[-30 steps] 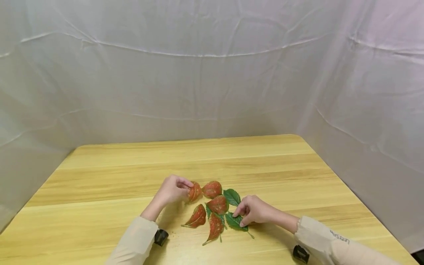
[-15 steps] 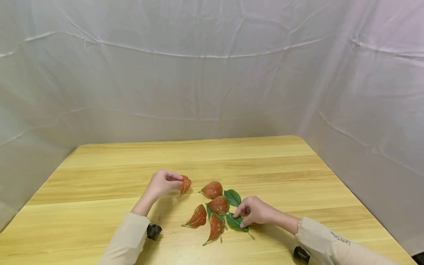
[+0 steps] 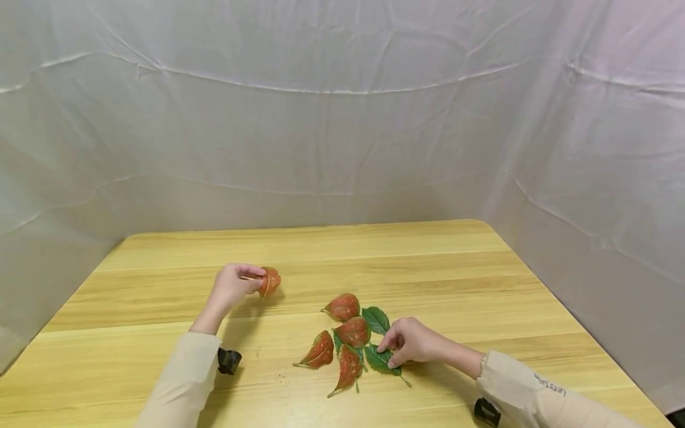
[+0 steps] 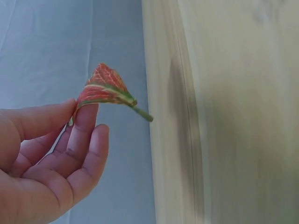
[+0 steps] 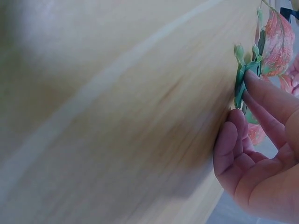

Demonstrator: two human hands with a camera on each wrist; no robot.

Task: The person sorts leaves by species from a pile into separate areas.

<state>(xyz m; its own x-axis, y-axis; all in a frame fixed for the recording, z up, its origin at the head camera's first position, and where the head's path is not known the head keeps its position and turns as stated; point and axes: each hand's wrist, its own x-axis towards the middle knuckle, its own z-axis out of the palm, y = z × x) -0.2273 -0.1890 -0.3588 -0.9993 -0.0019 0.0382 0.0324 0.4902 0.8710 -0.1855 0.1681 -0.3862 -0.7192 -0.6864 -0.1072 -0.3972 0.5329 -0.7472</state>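
Between thumb and fingers my left hand (image 3: 231,286) pinches a red leaf (image 3: 270,282) by its edge, left of the other leaves. In the left wrist view this red leaf (image 4: 106,88) is folded, with its short green stem pointing away from the hand. My right hand (image 3: 414,340) is on a green leaf (image 3: 381,359), thumb and fingers at its edge. The right wrist view shows that green leaf (image 5: 240,86) between thumb and fingertips, close to the tabletop. Just left of it lie several red leaves (image 3: 353,331), partly over another green leaf (image 3: 357,352).
One more green leaf (image 3: 376,319) lies just behind the right hand's fingers. The wooden table (image 3: 160,261) reaches back to a pale cloth wall (image 3: 321,148), which also stands at both sides. A black wrist device (image 3: 229,361) sits on the left sleeve.
The left hand has carried its red leaf up and to the left, away from the cluster. The right hand has stayed on the green leaf, and the other leaves lie nearly unmoved.
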